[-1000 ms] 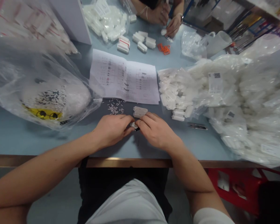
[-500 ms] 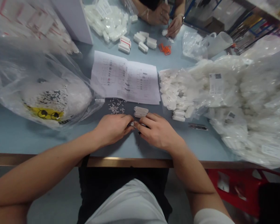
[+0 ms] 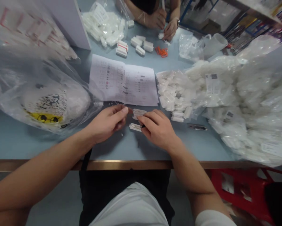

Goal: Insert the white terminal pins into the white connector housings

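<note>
My right hand (image 3: 159, 130) has its fingers closed round a thin black tool (image 3: 143, 126), most of it hidden by the hand. At its fingertips a white slotted plastic piece (image 3: 135, 127) lies on the table. Two similar white plastic pieces (image 3: 140, 111) lie side by side just beyond, one partly covered by my right fingers. My left hand (image 3: 109, 123) is off the table piece, fingers curled and thumb against the index finger; what it holds, if anything, cannot be made out. Small white bits (image 3: 116, 103) show behind it, and one loose bit (image 3: 122, 134) lies nearer me.
Printed sheets (image 3: 124, 80) lie beyond my hands. A clear bag with a yellow print (image 3: 49, 116) stands left; bags of white parts (image 3: 178, 91) fill the right. Tweezers (image 3: 197, 126) lie at right. Across the table, a co-worker's hands (image 3: 170, 29) work near orange parts (image 3: 161, 51).
My left hand has drawn back left from my right hand and now covers most of the small bits. A white slotted piece has come into view by my right fingertips. The camera view has shifted slightly.
</note>
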{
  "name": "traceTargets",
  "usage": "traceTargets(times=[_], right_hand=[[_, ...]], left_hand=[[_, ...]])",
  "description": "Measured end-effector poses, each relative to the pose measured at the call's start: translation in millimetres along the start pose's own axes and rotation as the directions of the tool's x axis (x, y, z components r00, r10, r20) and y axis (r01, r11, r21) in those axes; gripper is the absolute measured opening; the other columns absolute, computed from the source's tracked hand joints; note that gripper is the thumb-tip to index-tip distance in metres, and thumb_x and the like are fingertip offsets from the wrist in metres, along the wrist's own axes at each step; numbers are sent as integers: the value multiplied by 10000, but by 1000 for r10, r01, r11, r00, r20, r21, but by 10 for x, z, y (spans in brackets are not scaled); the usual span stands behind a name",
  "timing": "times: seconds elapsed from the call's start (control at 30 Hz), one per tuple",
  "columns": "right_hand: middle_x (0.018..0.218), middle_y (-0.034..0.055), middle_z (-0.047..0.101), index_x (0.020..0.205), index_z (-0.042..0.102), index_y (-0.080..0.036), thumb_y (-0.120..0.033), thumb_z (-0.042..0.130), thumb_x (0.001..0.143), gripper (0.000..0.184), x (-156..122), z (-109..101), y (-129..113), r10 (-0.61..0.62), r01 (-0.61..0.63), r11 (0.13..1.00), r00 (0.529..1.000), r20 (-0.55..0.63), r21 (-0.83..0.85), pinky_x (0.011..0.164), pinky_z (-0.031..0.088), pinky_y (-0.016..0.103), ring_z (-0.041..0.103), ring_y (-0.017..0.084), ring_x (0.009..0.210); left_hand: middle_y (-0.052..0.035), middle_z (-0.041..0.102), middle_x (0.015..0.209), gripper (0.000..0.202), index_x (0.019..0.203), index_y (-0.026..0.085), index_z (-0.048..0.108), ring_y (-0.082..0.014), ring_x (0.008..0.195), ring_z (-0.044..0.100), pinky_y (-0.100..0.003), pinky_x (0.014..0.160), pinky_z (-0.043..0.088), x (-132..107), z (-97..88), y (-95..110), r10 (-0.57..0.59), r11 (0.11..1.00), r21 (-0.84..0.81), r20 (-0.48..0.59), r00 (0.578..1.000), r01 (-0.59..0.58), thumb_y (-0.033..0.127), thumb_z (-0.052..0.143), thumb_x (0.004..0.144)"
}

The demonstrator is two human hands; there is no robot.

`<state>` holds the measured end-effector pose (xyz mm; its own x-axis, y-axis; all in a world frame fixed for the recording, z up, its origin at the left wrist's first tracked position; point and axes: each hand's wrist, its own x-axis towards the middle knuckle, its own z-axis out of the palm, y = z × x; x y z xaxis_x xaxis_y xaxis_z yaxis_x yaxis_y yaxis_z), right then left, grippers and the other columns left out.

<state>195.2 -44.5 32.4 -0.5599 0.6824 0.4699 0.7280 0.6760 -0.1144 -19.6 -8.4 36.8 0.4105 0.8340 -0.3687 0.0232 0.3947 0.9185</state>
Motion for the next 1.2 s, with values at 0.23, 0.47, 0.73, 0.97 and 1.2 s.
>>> traceTargets(times=[0.23, 0.47, 0.73, 0.97, 1.2], right_hand=[[896, 46, 692, 1047, 679, -181, -171, 580, 923, 158, 33, 68, -153, -7, 6, 1000, 995, -100, -9, 725, 396, 340, 558, 183, 831], [875, 18, 691, 1005, 693, -196, -201, 572, 937, 140, 88, 123, -243, -67, 61, 997, 993, -99, -54, 729, 341, 352, 516, 183, 816], [909, 28, 687, 898, 676, -197, -199, 541, 943, 142, 112, 157, -309, -71, 71, 997, 997, 6, -20, 749, 329, 363, 525, 197, 855], [908, 64, 649, 911, 669, -195, -157, 574, 906, 102, 45, 30, -83, 86, -90, 984, 996, 28, 154, 795, 436, 337, 530, 201, 865], [895, 69, 636, 907, 657, -179, -76, 578, 856, 139, 7, 0, 79, 29, -80, 972, 973, 227, 220, 798, 470, 344, 536, 211, 871]], left_hand=[[-78, 651, 835, 387, 930, 84, 711, -132, 754, 630, -243, 694, 545, 19, 122, -24, -144, 781, -613, 7, 989, 118, 342, 441, 1032], [-100, 696, 887, 434, 974, 89, 708, -148, 804, 658, -243, 720, 554, 33, 156, -68, -143, 738, -662, 38, 989, 132, 423, 435, 1027], [-83, 697, 985, 443, 1054, 136, 684, -150, 875, 658, -264, 740, 540, -23, 182, -51, -163, 780, -594, 116, 980, 200, 514, 458, 1007], [-16, 619, 840, 264, 1062, 165, 630, -125, 743, 595, -261, 670, 500, -17, 86, -58, -19, 962, -271, -36, 999, 9, 399, 570, 954], [38, 554, 654, 325, 1115, 202, 658, -165, 640, 565, -285, 621, 405, -14, -98, -16, 136, 569, 801, 134, 982, -188, 419, 620, 876]])
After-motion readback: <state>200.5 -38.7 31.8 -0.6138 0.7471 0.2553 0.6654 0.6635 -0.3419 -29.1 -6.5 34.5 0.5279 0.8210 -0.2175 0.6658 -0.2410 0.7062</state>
